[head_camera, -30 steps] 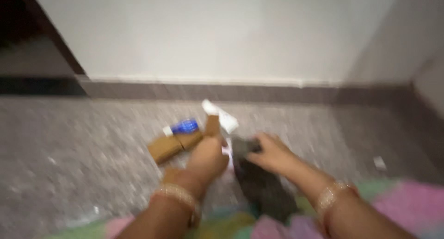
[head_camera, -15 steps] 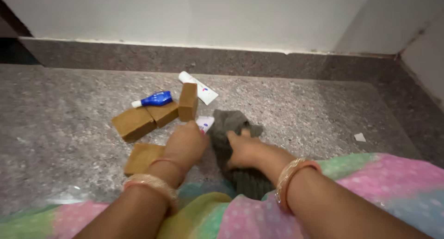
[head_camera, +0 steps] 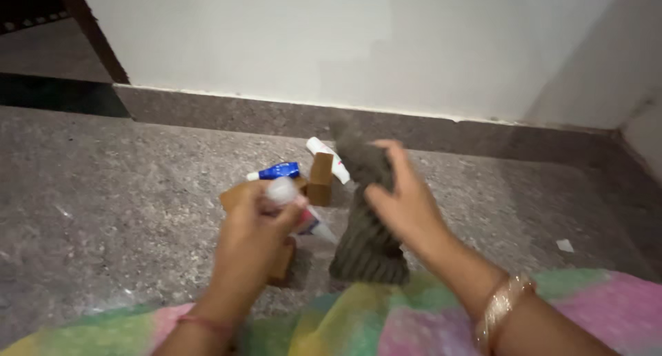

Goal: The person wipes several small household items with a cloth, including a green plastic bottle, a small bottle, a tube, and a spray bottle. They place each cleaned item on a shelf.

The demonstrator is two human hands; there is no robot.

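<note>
The right hand (head_camera: 407,204) grips a grey sock (head_camera: 365,218) hanging below it; the left hand (head_camera: 258,228) pinches a white tube (head_camera: 293,201).

Brown blocks (head_camera: 321,179) and a blue tube (head_camera: 274,171) are seen lying on the grey speckled floor (head_camera: 124,190), a white scrap (head_camera: 565,246) well apart, white wall (head_camera: 345,46) behind.

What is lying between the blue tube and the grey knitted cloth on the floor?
In the head view, an upright brown block and a white tube lie between the blue tube and the grey knitted cloth.
</note>
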